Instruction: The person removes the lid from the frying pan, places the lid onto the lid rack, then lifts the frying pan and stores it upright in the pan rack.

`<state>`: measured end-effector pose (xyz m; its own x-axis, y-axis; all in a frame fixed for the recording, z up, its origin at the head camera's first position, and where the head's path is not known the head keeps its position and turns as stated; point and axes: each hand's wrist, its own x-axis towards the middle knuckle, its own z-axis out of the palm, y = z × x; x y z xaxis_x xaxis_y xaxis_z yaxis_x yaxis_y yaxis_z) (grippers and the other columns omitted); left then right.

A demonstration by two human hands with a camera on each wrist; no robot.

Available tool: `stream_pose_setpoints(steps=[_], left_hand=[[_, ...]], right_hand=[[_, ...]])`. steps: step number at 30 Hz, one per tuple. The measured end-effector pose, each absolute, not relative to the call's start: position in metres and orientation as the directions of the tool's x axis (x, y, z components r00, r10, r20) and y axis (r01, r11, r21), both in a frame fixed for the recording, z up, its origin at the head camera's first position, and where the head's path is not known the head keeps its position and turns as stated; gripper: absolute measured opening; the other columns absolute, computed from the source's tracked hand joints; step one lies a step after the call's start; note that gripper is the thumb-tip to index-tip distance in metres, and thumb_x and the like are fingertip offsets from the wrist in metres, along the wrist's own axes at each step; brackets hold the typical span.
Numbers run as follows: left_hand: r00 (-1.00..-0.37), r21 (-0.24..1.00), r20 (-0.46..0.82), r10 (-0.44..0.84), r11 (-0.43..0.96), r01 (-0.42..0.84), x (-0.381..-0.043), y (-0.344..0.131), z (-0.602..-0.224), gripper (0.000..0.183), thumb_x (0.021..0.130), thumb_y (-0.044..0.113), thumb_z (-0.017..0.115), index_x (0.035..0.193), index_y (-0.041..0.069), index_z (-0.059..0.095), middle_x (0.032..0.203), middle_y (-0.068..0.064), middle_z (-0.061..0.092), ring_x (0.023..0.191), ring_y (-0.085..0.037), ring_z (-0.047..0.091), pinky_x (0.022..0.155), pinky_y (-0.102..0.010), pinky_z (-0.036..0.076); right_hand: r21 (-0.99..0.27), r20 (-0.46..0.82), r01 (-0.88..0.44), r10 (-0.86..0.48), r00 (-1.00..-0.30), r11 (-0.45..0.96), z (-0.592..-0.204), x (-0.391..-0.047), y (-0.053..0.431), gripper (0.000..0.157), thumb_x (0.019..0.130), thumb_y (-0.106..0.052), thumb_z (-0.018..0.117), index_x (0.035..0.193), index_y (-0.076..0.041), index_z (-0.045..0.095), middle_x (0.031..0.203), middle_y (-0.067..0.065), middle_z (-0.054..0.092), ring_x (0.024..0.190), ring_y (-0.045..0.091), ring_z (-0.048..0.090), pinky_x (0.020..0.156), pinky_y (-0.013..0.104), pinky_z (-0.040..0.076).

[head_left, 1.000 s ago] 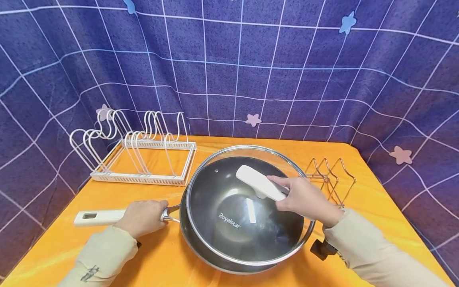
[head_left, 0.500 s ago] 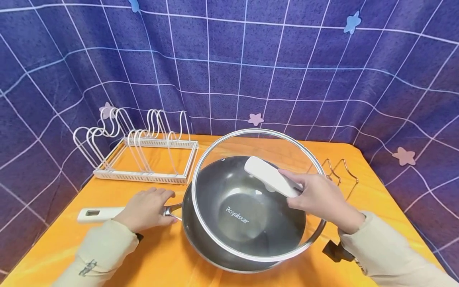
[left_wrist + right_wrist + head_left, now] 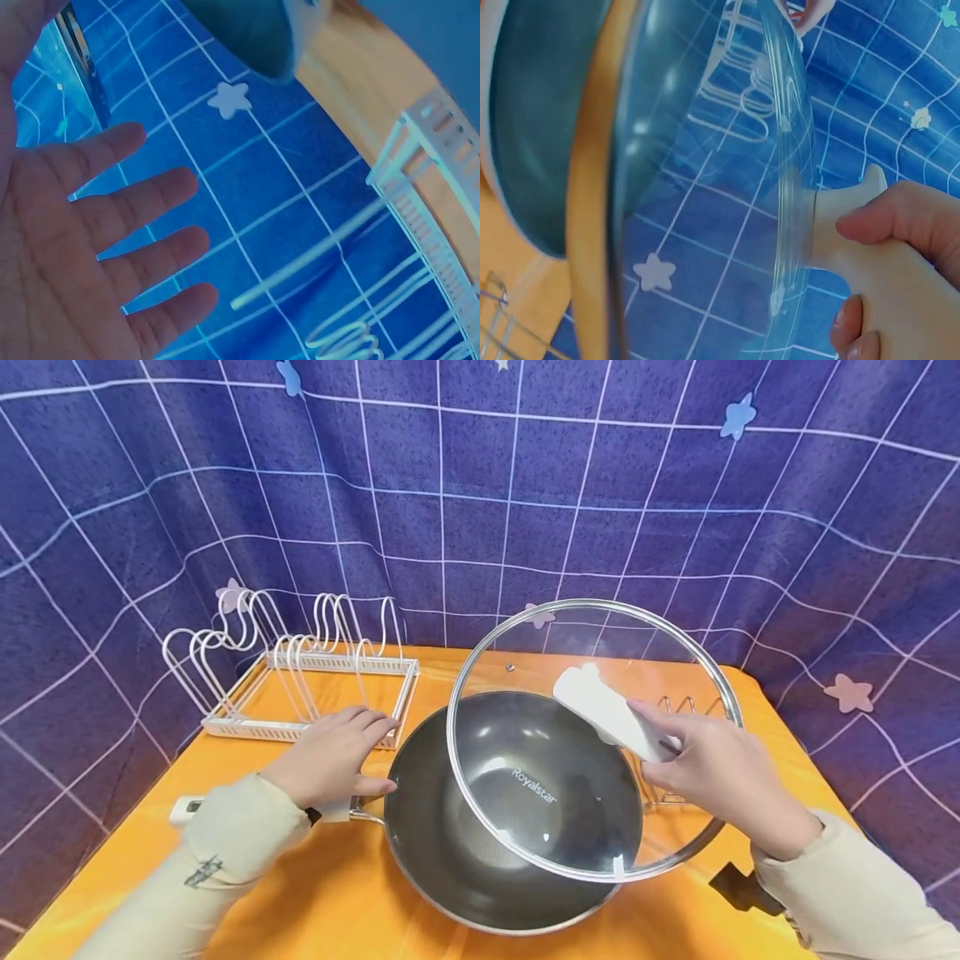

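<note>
A glass lid (image 3: 517,635) with a metal rim is up off the dark frying pan (image 3: 457,827), tilted above its right side. My right hand (image 3: 720,768) grips the lid's white handle (image 3: 600,706); in the right wrist view the thumb and fingers wrap round that handle (image 3: 885,277). The pan sits on the table with its pale handle (image 3: 187,810) pointing left. Over the pan handle hovers my left hand (image 3: 330,756), its fingers spread and straight. The left wrist view shows its palm (image 3: 60,247) with nothing in it.
A white wire rack (image 3: 300,731) stands at the back left of the orange table (image 3: 315,877). Behind the lid, at the right, is a smaller copper-coloured wire rack (image 3: 667,797). A blue gridded curtain (image 3: 480,510) hangs behind the table.
The lid has risen off the pan and shifted right in my right hand, tilting as it went. My left hand has let go of the pan handle, lifted and opened its fingers.
</note>
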<state>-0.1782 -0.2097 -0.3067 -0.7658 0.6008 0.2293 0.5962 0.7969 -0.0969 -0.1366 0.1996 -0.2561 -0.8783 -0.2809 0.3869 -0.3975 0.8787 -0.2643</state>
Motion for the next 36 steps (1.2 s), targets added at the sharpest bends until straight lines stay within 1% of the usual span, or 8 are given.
stream_pose_setpoints(steps=[7,14,20,24,27,31,32,36], left_hand=[[-0.727,-0.137,0.259,0.636,0.770,0.624,-0.182,-0.198,-0.307,0.071,0.074,0.045,0.079,0.126,0.002,0.057,0.118,-0.015,0.061,0.112,-0.038,0.055,0.091,-0.050,0.048],[-0.701,-0.171,0.279,0.657,0.752,0.636,-0.187,-0.185,-0.307,0.071,0.073,0.047,0.078,0.125,0.003,0.057,0.120,-0.017,0.060,0.114,-0.039,0.053,0.092,-0.050,0.047],[-0.681,-0.181,0.279,0.677,0.733,0.655,-0.191,-0.174,-0.307,0.072,0.072,0.049,0.079,0.124,0.004,0.058,0.119,-0.016,0.061,0.113,-0.037,0.053,0.088,-0.049,0.048],[-0.679,-0.176,0.272,0.682,0.728,0.662,-0.193,-0.166,-0.306,0.073,0.072,0.050,0.079,0.125,0.005,0.057,0.120,-0.015,0.061,0.115,-0.038,0.053,0.090,-0.050,0.048],[-0.669,-0.190,0.269,0.693,0.719,0.668,-0.193,-0.160,-0.304,0.074,0.072,0.051,0.079,0.126,0.006,0.057,0.121,-0.014,0.060,0.116,-0.039,0.053,0.091,-0.050,0.048],[-0.626,-0.274,0.259,0.735,0.678,0.682,-0.196,-0.152,-0.304,0.076,0.070,0.056,0.078,0.125,0.006,0.059,0.121,-0.014,0.060,0.115,-0.037,0.054,0.089,-0.049,0.049],[-0.612,-0.298,0.258,0.748,0.664,0.686,-0.197,-0.151,-0.305,0.076,0.070,0.056,0.078,0.124,0.006,0.059,0.120,-0.014,0.061,0.113,-0.037,0.055,0.088,-0.048,0.050],[-0.585,-0.358,0.259,0.768,0.639,0.680,-0.199,-0.146,-0.308,0.077,0.069,0.057,0.078,0.123,0.006,0.059,0.122,-0.015,0.060,0.111,-0.036,0.056,0.086,-0.047,0.050]], right_hand=[[-0.225,0.402,-0.385,-0.275,-0.873,0.895,-0.250,-0.134,0.209,0.064,0.068,-0.012,0.074,0.131,-0.011,0.062,0.072,0.001,0.065,0.053,0.011,0.041,0.041,0.029,0.029],[-0.110,0.491,-0.388,-0.289,-0.822,0.915,-0.246,-0.130,0.221,0.061,0.065,-0.013,0.075,0.126,-0.011,0.065,0.070,-0.002,0.059,0.052,0.010,0.039,0.039,0.029,0.029],[-0.043,0.530,-0.365,-0.289,-0.797,0.930,-0.243,-0.127,0.234,0.062,0.062,-0.016,0.079,0.123,-0.010,0.066,0.078,0.006,0.067,0.050,0.013,0.042,0.038,0.033,0.030],[0.048,0.571,-0.377,-0.335,-0.750,0.925,-0.242,-0.126,0.244,0.061,0.059,-0.017,0.081,0.118,-0.008,0.069,0.075,0.009,0.066,0.047,0.012,0.038,0.036,0.033,0.028],[0.134,0.616,-0.405,-0.396,-0.681,0.905,-0.242,-0.126,0.251,0.056,0.060,-0.021,0.075,0.114,-0.007,0.070,0.067,0.005,0.060,0.044,0.009,0.030,0.035,0.030,0.024],[0.195,0.664,-0.407,-0.425,-0.615,0.892,-0.244,-0.127,0.259,0.057,0.058,-0.025,0.070,0.113,-0.011,0.070,0.063,0.004,0.056,0.041,0.009,0.025,0.034,0.029,0.022],[0.195,0.669,-0.401,-0.420,-0.613,0.895,-0.244,-0.127,0.260,0.054,0.063,-0.030,0.069,0.113,-0.011,0.070,0.063,0.004,0.056,0.040,0.009,0.025,0.033,0.030,0.022],[0.175,0.668,-0.358,-0.378,-0.641,0.917,-0.242,-0.125,0.263,0.060,0.059,-0.027,0.077,0.117,-0.013,0.069,0.064,0.005,0.058,0.039,0.012,0.028,0.032,0.033,0.024]])
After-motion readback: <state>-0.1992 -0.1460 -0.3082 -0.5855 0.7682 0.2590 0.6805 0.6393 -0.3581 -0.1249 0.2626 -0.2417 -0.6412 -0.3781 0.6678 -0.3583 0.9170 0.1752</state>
